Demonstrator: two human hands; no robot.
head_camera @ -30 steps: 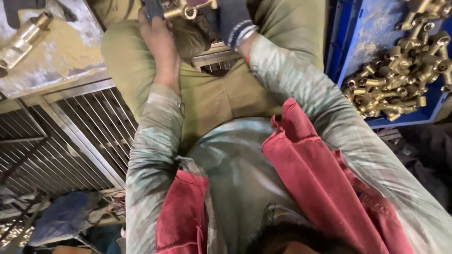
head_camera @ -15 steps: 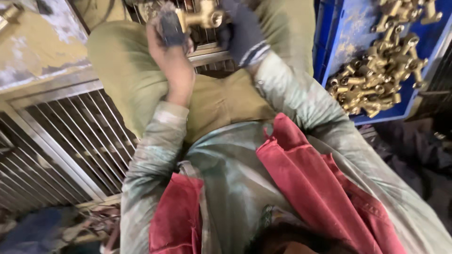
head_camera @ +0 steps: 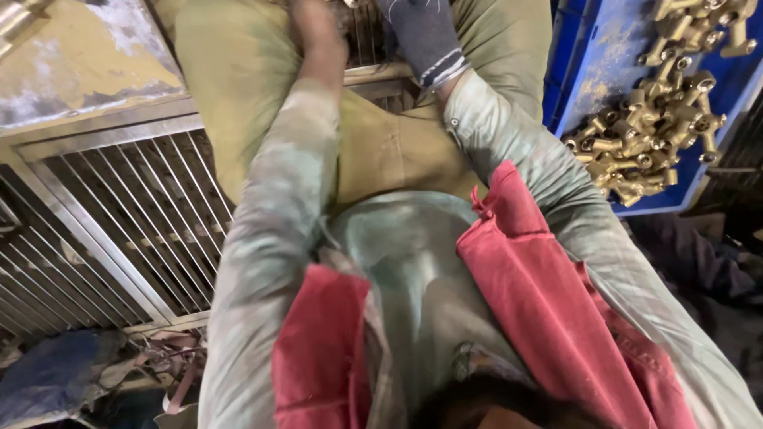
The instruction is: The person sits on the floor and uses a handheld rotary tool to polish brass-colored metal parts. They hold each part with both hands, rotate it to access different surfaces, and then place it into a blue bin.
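My bare left hand (head_camera: 314,28) reaches up over my olive-trousered lap (head_camera: 230,87), and the top edge of the view cuts off its fingers. Close to its right is my right hand (head_camera: 421,32) in a dark knitted glove with a striped cuff, also cut off at the top. Whatever the two hands hold lies outside the view. A blue plastic crate (head_camera: 588,71) at my right holds a heap of several brass fittings (head_camera: 652,135), apart from both hands.
A metal grille with thin bars (head_camera: 119,230) runs along my left. Beyond it lies a worn yellowish surface (head_camera: 71,71) with a brass piece (head_camera: 20,20) at the top left corner. Dark cloth and straps (head_camera: 159,365) lie on the floor at lower left.
The view has tilted down toward my chest. Both hands, which gripped a brass fitting and a dark tool, have slid to the top edge, and those things are no longer in view.
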